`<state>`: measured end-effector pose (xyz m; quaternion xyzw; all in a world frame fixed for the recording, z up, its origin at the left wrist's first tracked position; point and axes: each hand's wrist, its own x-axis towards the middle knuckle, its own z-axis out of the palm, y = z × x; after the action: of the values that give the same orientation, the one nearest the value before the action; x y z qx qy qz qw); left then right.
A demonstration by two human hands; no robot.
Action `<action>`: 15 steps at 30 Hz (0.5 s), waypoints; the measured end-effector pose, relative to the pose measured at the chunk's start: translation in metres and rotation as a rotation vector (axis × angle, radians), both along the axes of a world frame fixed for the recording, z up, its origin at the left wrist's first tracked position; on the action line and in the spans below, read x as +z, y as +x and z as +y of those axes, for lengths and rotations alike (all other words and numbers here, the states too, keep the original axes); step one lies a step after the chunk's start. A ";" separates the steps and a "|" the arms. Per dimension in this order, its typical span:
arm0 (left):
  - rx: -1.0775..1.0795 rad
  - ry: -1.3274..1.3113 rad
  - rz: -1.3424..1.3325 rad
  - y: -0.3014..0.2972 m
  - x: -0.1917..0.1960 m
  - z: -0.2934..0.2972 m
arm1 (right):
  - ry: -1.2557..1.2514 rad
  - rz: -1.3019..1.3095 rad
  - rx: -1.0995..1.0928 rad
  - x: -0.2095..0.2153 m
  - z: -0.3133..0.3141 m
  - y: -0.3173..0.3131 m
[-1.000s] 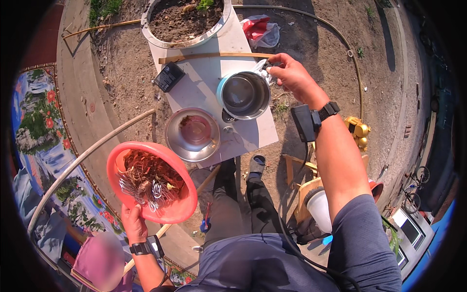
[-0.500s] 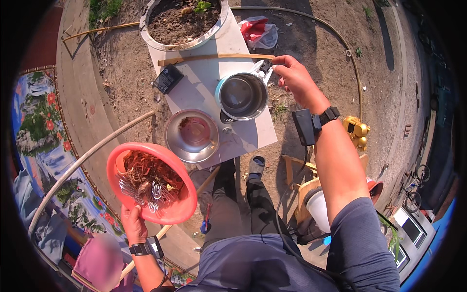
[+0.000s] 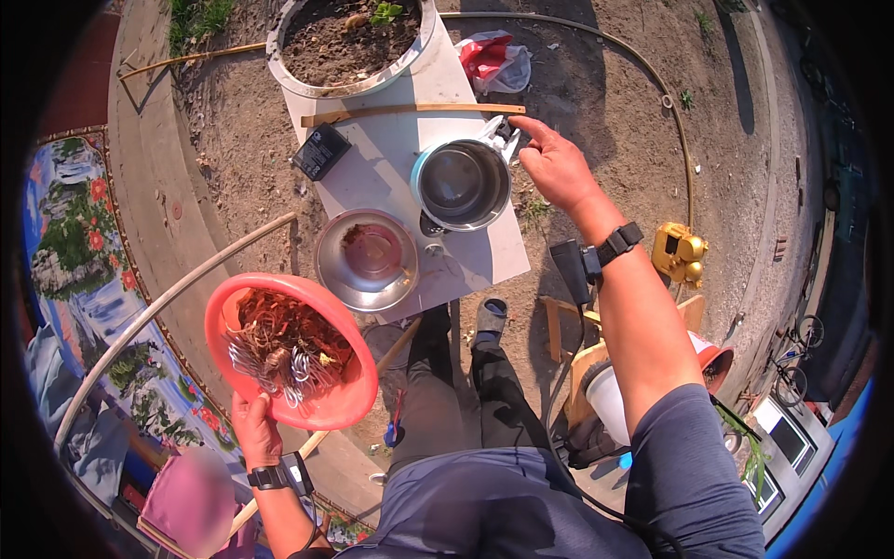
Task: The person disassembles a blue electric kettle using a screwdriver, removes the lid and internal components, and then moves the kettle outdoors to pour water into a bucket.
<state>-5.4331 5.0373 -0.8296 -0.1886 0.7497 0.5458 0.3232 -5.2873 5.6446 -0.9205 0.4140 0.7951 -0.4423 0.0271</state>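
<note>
My left hand [image 3: 256, 421] grips the rim of a coral-pink plastic basin [image 3: 349, 391], thumb over its edge. Inside it lies a tangle of copper wire [image 3: 279, 340] with bundles of silvery wire [image 3: 300, 368]. On the right, my right hand [image 3: 557, 166] points with its index finger stretched out at the white handle [image 3: 503, 138] of a metal pot [image 3: 463, 186]; whether the fingertip touches is unclear. The pot looks light blue outside and has a bare metal inside. Nearer to me, a steel bowl [image 3: 368, 261] holds some brownish residue.
A white board table [image 3: 372, 177] carries a wooden strip [image 3: 410, 112], a black box-shaped battery or adapter [image 3: 321, 152] and a big planter of soil [image 3: 354, 47]. A hose [image 3: 684, 140] curves across the ground. At left sits a person in pink [image 3: 186, 503] beside a patterned carpet [image 3: 93, 242].
My right hand has shifted slightly right and down from the pot's handle, its pinch loosening into a stretched index finger. My left hand and the basin stay in place.
</note>
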 end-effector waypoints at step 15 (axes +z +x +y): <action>0.001 -0.016 0.004 0.000 0.002 0.001 | -0.453 0.116 -0.247 0.004 0.011 -0.020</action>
<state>-5.4334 5.0387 -0.8272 -0.1906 0.7547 0.5402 0.3198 -5.3070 5.6556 -0.9164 0.4652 0.6195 -0.6320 0.0191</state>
